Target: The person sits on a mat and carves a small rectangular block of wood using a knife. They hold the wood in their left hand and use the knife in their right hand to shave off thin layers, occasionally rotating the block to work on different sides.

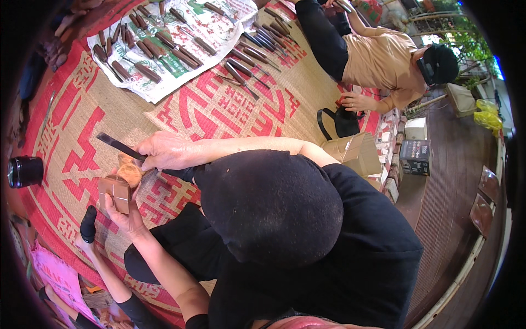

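Wooden block (116, 193), squared and reddish-brown, sits gripped in my left hand (125, 211), fingers wrapped around its underside so the top face is steadied over the near left part of the woven mat (76, 131). My right hand (164, 151) is closed around a dark-bladed chisel (120, 147), held low and slanted toward the block, apparently for control of the cutting edge. Pale shavings (130, 171) lie between hands and mat. A black mallet-like handle (88, 223) rests just beside my left wrist. Toward the mat's far edge, a printed sheet (164, 77) carries rows of wooden-handled carving tools (148, 52). Another person (378, 60) crouches at the far right corner. Plank flooring (455, 181) borders the mat's right edge.
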The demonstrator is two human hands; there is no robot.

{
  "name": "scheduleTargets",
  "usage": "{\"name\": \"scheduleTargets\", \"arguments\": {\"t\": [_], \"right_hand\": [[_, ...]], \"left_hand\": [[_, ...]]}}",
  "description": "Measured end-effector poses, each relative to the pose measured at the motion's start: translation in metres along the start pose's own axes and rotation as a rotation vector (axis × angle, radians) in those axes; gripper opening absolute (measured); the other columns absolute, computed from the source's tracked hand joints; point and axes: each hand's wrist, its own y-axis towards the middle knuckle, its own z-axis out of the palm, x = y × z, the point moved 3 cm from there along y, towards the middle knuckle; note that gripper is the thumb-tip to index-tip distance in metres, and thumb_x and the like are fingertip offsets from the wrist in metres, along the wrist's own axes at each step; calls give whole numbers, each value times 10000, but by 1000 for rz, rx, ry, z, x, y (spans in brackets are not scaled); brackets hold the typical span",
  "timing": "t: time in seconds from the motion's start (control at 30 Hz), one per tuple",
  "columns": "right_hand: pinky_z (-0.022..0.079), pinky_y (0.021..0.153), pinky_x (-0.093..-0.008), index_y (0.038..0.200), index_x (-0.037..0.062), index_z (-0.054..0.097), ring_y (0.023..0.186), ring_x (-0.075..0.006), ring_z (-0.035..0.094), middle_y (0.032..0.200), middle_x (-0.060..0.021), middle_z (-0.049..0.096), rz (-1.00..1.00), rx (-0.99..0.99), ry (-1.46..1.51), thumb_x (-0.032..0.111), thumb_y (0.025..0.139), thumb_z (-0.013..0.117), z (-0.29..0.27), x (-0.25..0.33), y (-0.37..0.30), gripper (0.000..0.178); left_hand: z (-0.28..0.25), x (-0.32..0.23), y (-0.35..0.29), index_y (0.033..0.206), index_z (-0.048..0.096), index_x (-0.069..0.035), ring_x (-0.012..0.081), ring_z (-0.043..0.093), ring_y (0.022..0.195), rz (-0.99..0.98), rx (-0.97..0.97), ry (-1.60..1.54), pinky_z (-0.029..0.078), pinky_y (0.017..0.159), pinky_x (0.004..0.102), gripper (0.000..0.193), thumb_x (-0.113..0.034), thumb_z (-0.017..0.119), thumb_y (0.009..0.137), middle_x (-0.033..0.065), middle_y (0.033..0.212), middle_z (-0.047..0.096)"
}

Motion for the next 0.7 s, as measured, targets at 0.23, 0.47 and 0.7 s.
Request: {"name": "scheduleTargets", "arguments": {"t": [0.23, 0.47, 0.7], "right_hand": [[459, 631, -341, 934, 72, 641, 698, -257, 623, 748, -130, 625, -28, -53, 45, 159, 723, 641, 1, -4, 0, 228], [510, 560, -284, 811, -55, 587, 611, -178, 622, 707, -93, 626, 251, -275, 607, 63, 691, 670, -14, -44, 18, 188], [497, 546, -234, 830, -4, 552, 591, -139, 611, 714, -78, 605, 260, -301, 722, 20, 749, 648, -24, -75, 22, 128]], "left_hand": [[-3, -1, -1, 1335, 315, -79, 315, 416, 1214, 12, -47, 1, 455, 876, 541, 568, -367, 477, 873, 168, 1326, 398], [-39, 4, 7, 1322, 358, -107, 333, 415, 1201, 6, -122, -51, 392, 879, 631, 584, -364, 542, 831, 156, 1302, 442], [-39, 9, 5, 1289, 389, -66, 302, 498, 1130, -12, -129, -297, 463, 918, 437, 489, -217, 558, 856, 210, 1264, 458]]}}
